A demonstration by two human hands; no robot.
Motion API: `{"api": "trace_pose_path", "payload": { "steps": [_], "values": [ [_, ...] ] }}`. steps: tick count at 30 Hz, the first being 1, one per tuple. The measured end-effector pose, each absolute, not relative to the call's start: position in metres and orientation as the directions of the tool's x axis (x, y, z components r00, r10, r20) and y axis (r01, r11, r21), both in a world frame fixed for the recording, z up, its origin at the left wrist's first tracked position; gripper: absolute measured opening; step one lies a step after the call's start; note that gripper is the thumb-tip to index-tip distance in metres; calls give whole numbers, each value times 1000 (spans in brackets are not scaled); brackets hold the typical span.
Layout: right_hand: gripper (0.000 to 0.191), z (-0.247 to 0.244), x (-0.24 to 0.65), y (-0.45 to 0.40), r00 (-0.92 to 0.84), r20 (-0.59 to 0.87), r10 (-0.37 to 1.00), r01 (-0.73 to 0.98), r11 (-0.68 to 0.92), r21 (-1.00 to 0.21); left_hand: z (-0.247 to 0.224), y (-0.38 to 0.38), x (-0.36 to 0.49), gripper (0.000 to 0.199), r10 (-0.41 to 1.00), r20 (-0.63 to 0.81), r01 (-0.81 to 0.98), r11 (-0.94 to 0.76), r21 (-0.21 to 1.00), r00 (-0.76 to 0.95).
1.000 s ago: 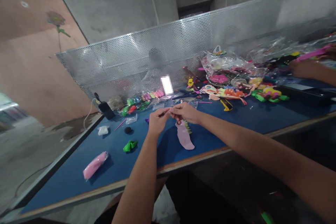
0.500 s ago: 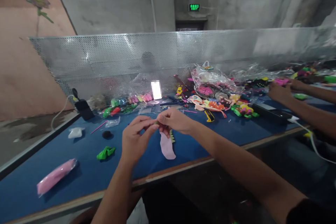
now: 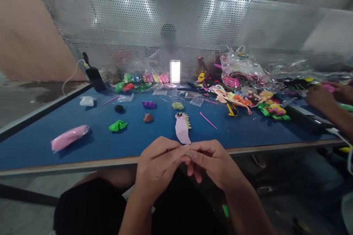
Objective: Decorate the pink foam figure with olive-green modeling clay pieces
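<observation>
Near the table's front edge, my left hand (image 3: 162, 165) and my right hand (image 3: 212, 161) meet fingertip to fingertip. Both pinch a small piece of light green clay (image 3: 187, 153), mostly covered by the fingers. Just beyond them a flat pale pink clay figure (image 3: 182, 130) lies on the blue table, with an eye at its top and green spikes along its right side. Behind it sits a pale green clay lump (image 3: 178, 106). A purple clay lump (image 3: 149, 104) and a brown clay lump (image 3: 148, 118) lie to its left, a pink stick (image 3: 208, 120) to its right.
Bright green clay (image 3: 118, 126), black clay (image 3: 119, 108), white clay (image 3: 87, 101) and a wrapped pink clay roll (image 3: 70, 138) lie at left. Colourful clay figures (image 3: 234, 97) and plastic bags are heaped back right. Another person's hand (image 3: 317, 97) is at far right, beyond a black box (image 3: 307, 119).
My hands have come back from over the pink figure to the table's front edge, still pinching. The figure's eye and several clay lumps now show. The view has tilted down.
</observation>
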State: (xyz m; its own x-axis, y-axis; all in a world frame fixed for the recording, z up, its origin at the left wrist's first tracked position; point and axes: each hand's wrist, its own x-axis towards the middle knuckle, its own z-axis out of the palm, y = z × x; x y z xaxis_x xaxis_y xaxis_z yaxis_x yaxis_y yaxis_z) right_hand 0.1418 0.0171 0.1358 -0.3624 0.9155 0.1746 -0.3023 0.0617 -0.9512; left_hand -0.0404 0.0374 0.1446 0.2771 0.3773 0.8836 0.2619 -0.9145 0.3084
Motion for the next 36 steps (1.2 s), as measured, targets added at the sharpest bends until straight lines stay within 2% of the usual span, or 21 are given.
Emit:
{"api": "trace_pose_path", "payload": {
  "steps": [5, 10, 14, 18, 23, 26, 28, 33, 36],
  "values": [
    [26, 151, 148, 11, -359, 151, 921, -210, 78, -975, 147, 35, -39, 20, 387, 871, 234, -916, 326, 302],
    [22, 164, 151, 5, -343, 77, 936, -4, 81, -997, 148, 33, -38, 16, 376, 867, 274, -916, 293, 327],
    [26, 166, 153, 2, -300, 113, 947, 80, 143, -986, 148, 34, -38, 18, 372, 865, 274, -917, 289, 336],
    [33, 163, 154, 4, -356, 100, 929, -33, 94, -995, 148, 37, -39, 18, 368, 875, 208, -926, 315, 314],
    [28, 150, 150, 15, -481, 22, 877, -342, -165, -925, 149, 38, -39, 20, 346, 889, 117, -938, 325, 300],
    [28, 143, 146, 19, -523, -28, 852, -414, -282, -866, 150, 39, -40, 20, 356, 882, 135, -934, 330, 308],
    [31, 142, 142, 20, -526, -29, 850, -427, -293, -855, 150, 39, -42, 22, 359, 879, 141, -933, 331, 313],
    [35, 139, 131, 15, -417, 40, 908, -452, -169, -876, 147, 39, -44, 24, 375, 875, 152, -926, 344, 305],
    [36, 136, 127, 12, -382, 47, 923, -463, -148, -874, 146, 39, -43, 23, 365, 883, 164, -930, 329, 296]
  ]
}}
